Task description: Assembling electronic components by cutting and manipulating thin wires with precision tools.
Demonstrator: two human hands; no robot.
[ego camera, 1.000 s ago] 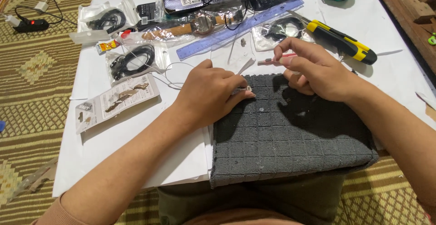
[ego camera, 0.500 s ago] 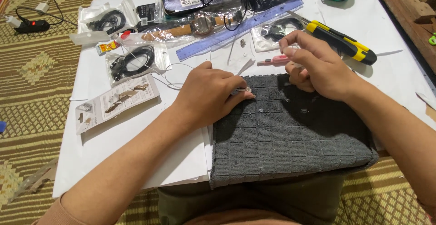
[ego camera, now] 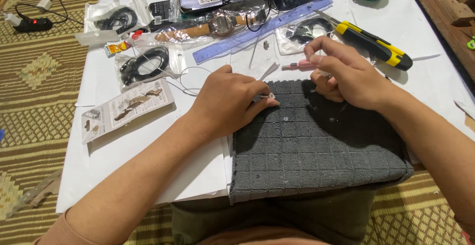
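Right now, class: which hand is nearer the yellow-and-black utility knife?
Right. The right hand lies just left of the utility knife; the left hand is farther away, across the grey cloth.

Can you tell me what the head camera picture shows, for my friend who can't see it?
A person's left hand pinches a tiny white part on a dark grey cloth, while the right hand holds a small pink tool. Behind them, a blue ruler and a yellow-and-black utility knife lie on a white table.

We see right hand (ego camera: 346, 76) shift off the grey cloth's (ego camera: 316, 146) far edge, pink tool (ego camera: 297, 66) now between its fingertips.
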